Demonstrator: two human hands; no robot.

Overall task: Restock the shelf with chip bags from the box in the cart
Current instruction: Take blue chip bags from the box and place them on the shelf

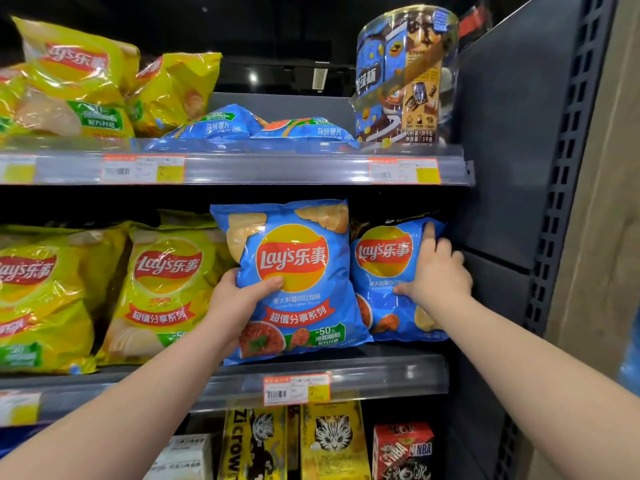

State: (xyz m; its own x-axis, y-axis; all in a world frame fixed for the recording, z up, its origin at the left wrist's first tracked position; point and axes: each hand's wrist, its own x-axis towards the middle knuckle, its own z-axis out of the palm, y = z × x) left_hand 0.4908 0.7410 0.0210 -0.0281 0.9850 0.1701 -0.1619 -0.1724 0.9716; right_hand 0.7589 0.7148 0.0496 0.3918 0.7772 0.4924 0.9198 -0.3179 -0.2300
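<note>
My left hand (239, 299) grips the left edge of a large blue chip bag (294, 271), thumb across its front, holding it upright at the front of the middle shelf (381, 372). A second blue chip bag (384, 271) stands to its right against the shelf's side panel. My right hand (436, 271) presses on that bag's right side, index finger stretched up over its top corner and thumb on its front. The box and the cart are out of view.
Yellow chip bags (162, 289) fill the middle shelf to the left. The upper shelf holds yellow bags (79, 84), flat blue bags (242, 128) and a big round tub (401, 77). Boxed snacks (332, 441) stand below. A dark perforated upright (561, 168) bounds the right.
</note>
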